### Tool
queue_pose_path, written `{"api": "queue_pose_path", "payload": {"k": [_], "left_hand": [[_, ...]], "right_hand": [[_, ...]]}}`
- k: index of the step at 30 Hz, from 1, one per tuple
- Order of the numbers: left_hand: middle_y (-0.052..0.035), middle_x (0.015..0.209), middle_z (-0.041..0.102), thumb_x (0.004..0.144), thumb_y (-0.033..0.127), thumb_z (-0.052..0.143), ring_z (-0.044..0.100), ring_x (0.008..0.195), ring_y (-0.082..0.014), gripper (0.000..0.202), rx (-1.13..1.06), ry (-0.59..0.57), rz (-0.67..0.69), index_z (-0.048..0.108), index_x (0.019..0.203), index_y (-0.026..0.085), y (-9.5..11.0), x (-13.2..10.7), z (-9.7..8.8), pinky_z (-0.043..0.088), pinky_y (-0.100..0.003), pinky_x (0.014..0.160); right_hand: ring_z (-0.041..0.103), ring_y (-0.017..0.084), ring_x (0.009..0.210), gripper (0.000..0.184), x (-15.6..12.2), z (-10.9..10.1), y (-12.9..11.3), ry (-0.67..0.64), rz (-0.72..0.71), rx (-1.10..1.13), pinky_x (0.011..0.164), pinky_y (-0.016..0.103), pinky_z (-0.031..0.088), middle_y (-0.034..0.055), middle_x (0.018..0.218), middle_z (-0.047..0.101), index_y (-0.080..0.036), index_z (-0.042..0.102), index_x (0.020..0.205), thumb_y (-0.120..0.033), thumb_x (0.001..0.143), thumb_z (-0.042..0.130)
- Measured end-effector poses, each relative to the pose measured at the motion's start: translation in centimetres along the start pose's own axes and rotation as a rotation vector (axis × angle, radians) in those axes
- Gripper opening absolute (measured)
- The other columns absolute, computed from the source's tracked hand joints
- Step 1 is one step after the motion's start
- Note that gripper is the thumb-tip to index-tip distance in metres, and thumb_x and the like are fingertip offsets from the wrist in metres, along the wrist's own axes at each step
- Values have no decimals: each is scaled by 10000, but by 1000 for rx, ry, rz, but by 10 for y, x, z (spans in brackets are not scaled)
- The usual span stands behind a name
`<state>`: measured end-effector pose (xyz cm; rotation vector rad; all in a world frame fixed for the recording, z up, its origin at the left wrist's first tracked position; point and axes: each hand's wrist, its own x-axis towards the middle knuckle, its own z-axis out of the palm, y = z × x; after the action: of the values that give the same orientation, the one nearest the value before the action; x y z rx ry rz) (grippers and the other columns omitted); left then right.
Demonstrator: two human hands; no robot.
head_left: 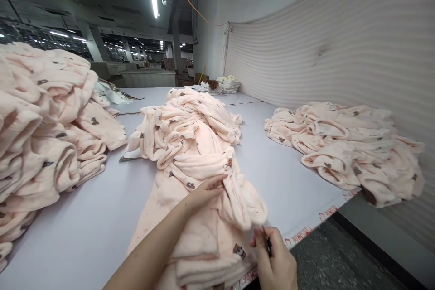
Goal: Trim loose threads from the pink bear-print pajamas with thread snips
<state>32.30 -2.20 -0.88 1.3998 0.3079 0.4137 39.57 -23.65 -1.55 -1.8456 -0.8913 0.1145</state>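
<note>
Pink garments (195,161) lie heaped on the tabletop (288,176); the left hand (209,189) rests there, fingers loosely extended (any pinch is unclear); the right hand (277,263) curls its fingers around a dark tool (269,248).

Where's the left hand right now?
Head view, just below centre: the left hand is on the middle pink fabric pile, farther up and left of the right hand.
</note>
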Motion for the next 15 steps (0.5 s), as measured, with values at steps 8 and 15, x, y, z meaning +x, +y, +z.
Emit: {"api": "queue_pose_path", "payload": {"k": [8, 15], "left_hand": [[-83, 1177, 661, 823, 345, 548, 626, 1066, -251, 338, 40, 317, -20, 594, 1129, 211, 52, -61, -45, 509, -414, 889], [-6, 776, 593, 673, 385, 680, 549, 759, -243, 266, 580, 869, -130, 546, 838, 226, 12, -173, -27, 429, -385, 717]], "right_hand": [[622, 169, 754, 242, -4, 94, -40, -641, -361, -76, 643, 234, 438, 11, 868, 617, -230, 629, 922, -85, 730, 596], [583, 179, 770, 90, 37, 77, -26, -586, -379, -73, 664, 263, 441, 0, 802, 583, -230, 577, 832, -203, 872, 501]]}}
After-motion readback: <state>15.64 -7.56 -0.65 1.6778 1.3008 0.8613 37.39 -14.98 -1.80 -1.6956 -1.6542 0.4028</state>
